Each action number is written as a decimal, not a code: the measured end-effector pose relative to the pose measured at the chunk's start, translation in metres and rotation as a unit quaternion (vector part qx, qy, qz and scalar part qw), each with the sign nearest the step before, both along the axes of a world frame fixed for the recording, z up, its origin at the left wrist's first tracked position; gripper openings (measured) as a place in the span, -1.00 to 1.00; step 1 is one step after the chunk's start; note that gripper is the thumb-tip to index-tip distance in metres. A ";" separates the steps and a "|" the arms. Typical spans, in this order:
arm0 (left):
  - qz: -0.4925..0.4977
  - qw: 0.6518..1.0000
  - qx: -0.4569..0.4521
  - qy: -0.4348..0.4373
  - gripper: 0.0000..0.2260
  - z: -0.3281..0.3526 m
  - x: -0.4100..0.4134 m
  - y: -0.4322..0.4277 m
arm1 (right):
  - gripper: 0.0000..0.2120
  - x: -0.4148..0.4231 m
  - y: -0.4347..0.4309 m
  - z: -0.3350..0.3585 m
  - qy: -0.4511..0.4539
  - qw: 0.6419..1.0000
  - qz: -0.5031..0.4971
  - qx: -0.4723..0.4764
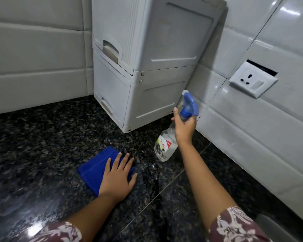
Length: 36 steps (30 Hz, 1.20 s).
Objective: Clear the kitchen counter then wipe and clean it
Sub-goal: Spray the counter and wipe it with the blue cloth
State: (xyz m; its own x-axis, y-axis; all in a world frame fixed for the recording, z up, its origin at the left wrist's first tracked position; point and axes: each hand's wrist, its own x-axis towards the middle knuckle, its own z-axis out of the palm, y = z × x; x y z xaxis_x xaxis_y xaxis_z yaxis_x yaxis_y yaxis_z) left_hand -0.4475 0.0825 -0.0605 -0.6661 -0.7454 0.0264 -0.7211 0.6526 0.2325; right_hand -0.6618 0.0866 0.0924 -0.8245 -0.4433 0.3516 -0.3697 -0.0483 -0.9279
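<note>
A folded blue cloth lies on the black speckled granite counter. My left hand presses flat on the cloth's right part, fingers straight and spread. My right hand grips the neck of a clear spray bottle with a blue trigger head, held tilted above the counter, nozzle up toward the corner. Its label reads "Clean".
A grey plastic drawer unit stands in the corner on the counter, close behind the bottle. White tiled walls run along the back and right. A wall socket sits on the right wall. A seam crosses the counter near my right forearm.
</note>
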 end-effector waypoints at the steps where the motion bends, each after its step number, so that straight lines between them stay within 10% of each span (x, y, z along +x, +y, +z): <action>1: 0.001 1.000 0.000 -0.002 -0.30 0.000 0.000 0.000 | -0.64 0.000 0.004 0.001 0.002 1.000 0.013 -0.002; 9: -0.006 1.000 0.003 0.006 -0.29 -0.002 0.000 0.000 | -0.76 -0.013 0.059 0.024 0.017 0.997 0.055 0.046; 17: -0.008 1.000 0.009 -0.003 -0.25 0.003 0.001 0.001 | -0.64 -0.017 0.067 0.011 -0.016 0.881 0.185 0.434; 36: -0.003 1.000 -0.007 -0.022 -0.24 0.004 0.001 0.001 | -0.77 -0.094 0.127 0.022 -0.174 0.931 0.067 0.313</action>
State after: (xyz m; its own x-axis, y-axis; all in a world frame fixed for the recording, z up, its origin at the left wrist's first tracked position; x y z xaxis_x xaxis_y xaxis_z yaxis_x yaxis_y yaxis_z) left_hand -0.4467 0.0831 -0.0567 -0.6707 -0.7417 0.0076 -0.7271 0.6595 0.1906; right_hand -0.7554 0.2137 0.1141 -0.7630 -0.5780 -0.2895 -0.0702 0.5192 -0.8518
